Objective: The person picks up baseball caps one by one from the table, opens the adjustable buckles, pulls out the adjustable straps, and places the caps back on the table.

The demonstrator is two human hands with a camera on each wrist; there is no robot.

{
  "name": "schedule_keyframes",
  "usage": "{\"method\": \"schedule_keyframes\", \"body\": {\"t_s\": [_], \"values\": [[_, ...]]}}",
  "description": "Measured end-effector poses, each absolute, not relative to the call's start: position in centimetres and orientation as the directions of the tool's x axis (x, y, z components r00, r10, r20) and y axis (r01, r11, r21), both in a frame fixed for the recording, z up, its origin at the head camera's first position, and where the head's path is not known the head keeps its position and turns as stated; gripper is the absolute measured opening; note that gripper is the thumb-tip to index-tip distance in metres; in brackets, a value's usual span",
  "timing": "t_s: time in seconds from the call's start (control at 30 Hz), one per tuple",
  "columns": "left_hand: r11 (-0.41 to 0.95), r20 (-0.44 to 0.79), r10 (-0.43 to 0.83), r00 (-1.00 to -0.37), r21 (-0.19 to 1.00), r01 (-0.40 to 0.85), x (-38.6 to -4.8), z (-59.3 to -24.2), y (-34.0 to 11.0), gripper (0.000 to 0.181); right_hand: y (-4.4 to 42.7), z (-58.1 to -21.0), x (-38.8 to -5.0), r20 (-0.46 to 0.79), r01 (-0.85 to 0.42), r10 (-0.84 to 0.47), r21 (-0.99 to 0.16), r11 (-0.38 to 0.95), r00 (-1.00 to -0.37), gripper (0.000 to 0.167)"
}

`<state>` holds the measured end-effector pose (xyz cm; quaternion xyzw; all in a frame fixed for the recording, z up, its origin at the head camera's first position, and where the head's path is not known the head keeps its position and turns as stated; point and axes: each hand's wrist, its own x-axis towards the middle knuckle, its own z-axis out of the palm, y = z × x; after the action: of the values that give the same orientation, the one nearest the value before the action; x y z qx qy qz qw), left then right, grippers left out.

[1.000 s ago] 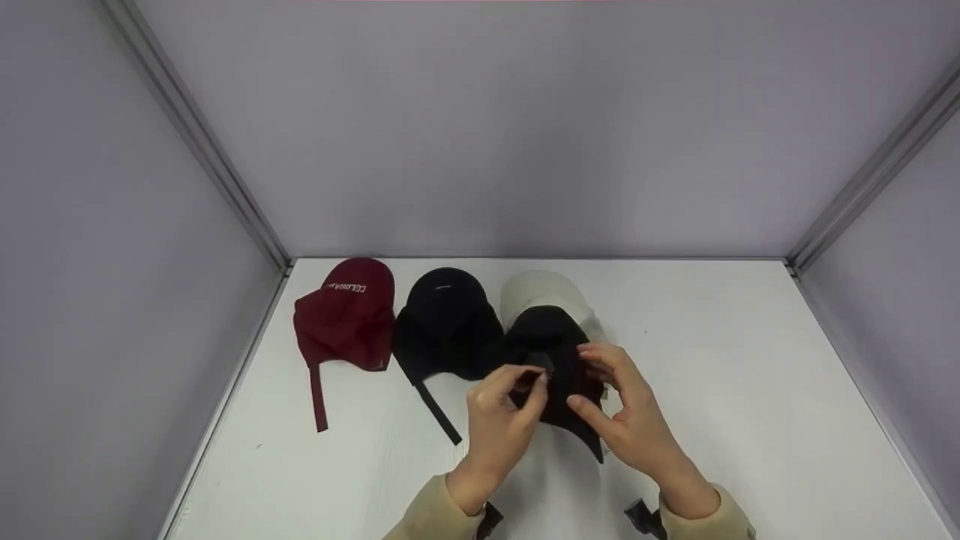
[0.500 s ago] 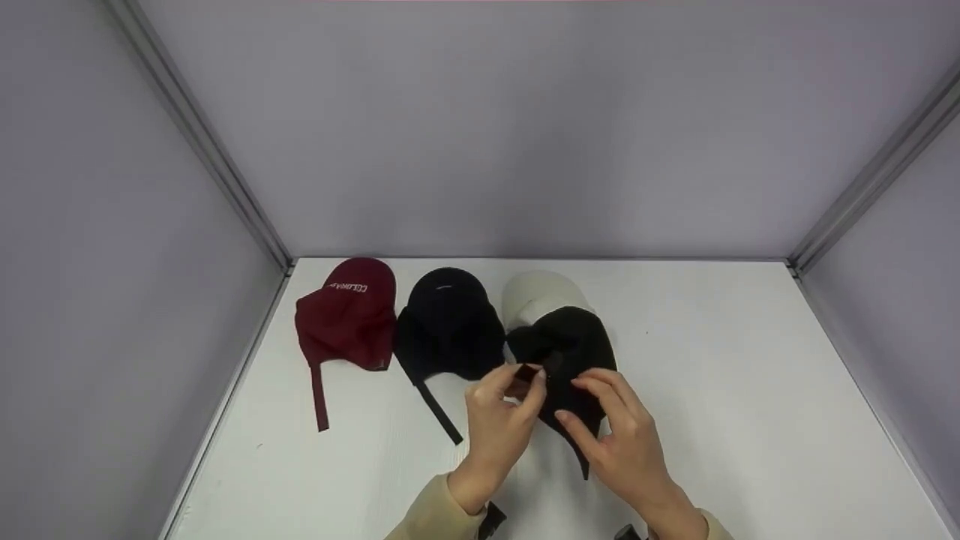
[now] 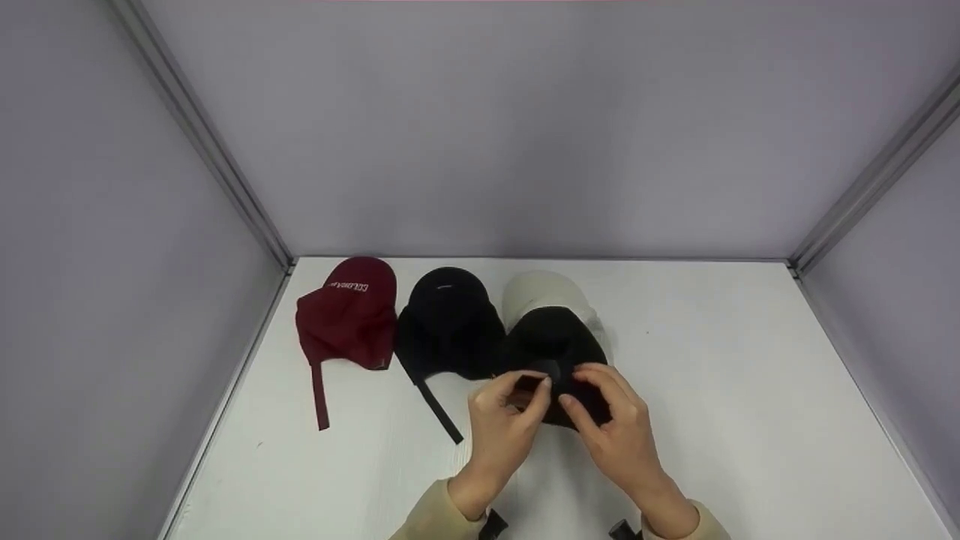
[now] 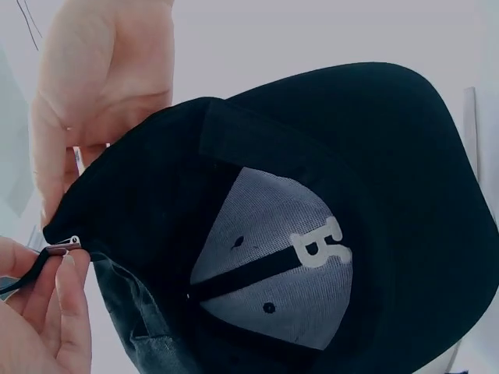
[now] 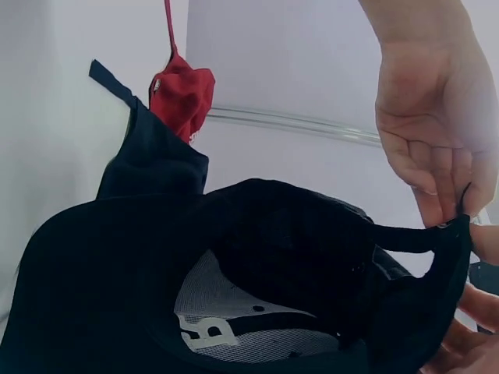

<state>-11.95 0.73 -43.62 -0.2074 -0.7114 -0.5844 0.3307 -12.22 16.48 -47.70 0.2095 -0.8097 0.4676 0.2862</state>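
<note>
A black baseball cap [image 3: 555, 337] is held up above the table, its hollow inside facing the wrist cameras; a pale letter patch [image 4: 320, 241] shows in there. My left hand [image 3: 501, 427] pinches the narrow back strap [image 4: 31, 273] of this cap, close to a small metal buckle [image 4: 69, 245]. Opposite it, my right hand [image 3: 619, 427] grips the cap's back edge between thumb and fingers, as the right wrist view shows. The strap [image 5: 405, 238] spans the back opening there. In the head view the fingertips of both hands are near each other at the strap.
Along the back of the white table [image 3: 750, 390] lie a dark red cap [image 3: 356, 322], another black cap [image 3: 450, 322] and a whitish cap [image 3: 544, 289], partly hidden behind the held one. The straps of the red and black caps trail forward. Grey walls enclose three sides.
The held cap has tilted back and forth, its lower end swinging down and then up again. My right hand has shifted slightly left, nearer the left hand, which has barely moved.
</note>
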Motion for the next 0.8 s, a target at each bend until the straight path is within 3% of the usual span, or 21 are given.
{"method": "schedule_keyframes", "body": {"t_s": [0.23, 0.43, 0.57, 0.8], "values": [[0.219, 0.693, -0.095, -0.715, 0.715, 0.664, -12.6, -45.6, 1.1, 0.012, 15.9, -47.6, -12.5, 0.735, -0.658, -0.026, -0.59, 0.468, -0.677, 0.029], [0.224, 0.654, -0.028, -0.756, 0.741, 0.633, -13.5, -47.6, 0.8, 0.006, 15.2, -45.3, -12.1, 0.778, -0.706, -0.027, -0.554, 0.442, -0.628, 0.03], [0.262, 0.647, 0.02, -0.762, 0.732, 0.629, -13.6, -47.8, 0.5, 0.005, 15.3, -44.7, -12.0, 0.782, -0.721, -0.043, -0.549, 0.423, -0.622, 0.03], [0.25, 0.627, 0.021, -0.779, 0.751, 0.611, -13.4, -47.2, 0.2, 0.01, 16.7, -47.2, -13.3, 0.761, -0.714, -0.078, -0.563, 0.416, -0.645, 0.032]]}}
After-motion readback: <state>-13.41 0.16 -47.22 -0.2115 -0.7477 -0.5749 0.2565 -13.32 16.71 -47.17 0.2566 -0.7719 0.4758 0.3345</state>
